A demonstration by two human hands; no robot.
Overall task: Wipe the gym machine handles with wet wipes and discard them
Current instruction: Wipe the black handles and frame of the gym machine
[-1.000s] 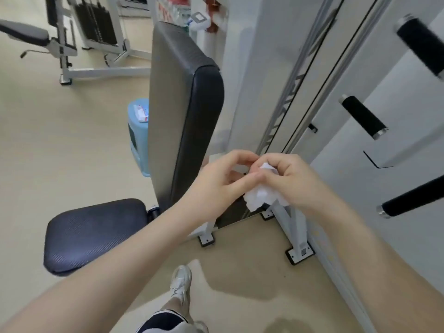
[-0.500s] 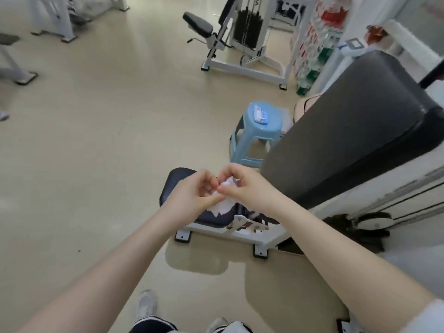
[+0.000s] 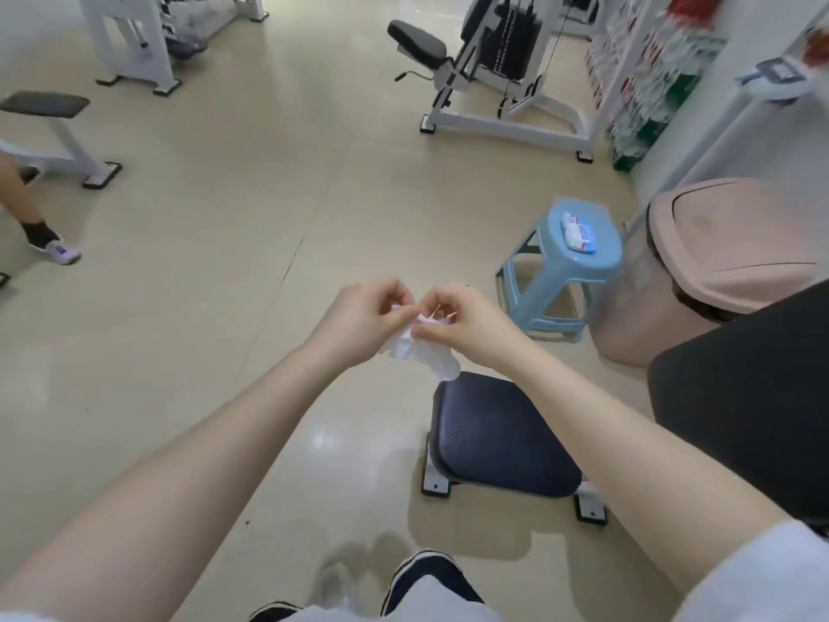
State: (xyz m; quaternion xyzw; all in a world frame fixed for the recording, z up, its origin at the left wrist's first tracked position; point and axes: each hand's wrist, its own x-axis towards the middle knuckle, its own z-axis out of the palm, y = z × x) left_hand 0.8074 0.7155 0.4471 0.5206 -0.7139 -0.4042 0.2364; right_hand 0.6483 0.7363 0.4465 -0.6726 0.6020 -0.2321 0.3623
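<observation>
A crumpled white wet wipe [image 3: 419, 352] hangs between my two hands in the middle of the view. My left hand [image 3: 363, 318] pinches its left part and my right hand [image 3: 469, 321] pinches its top right, fingers curled. A pack of wet wipes [image 3: 578, 232] lies on a light blue plastic stool [image 3: 567, 267] to the right. Beside the stool stands a pink bin [image 3: 717, 262] with its lid down. No machine handles are in view.
The machine's dark seat pad [image 3: 498, 437] sits on the floor below my hands, its black backrest [image 3: 753, 397] at the right edge. Other white gym machines [image 3: 498, 83] stand at the back. Another person's leg and shoe [image 3: 49, 244] show at the left edge.
My view has swung left, away from the machine's handles toward the open floor, stool and bin. Both hands have kept hold of the wipe and worked at it.
</observation>
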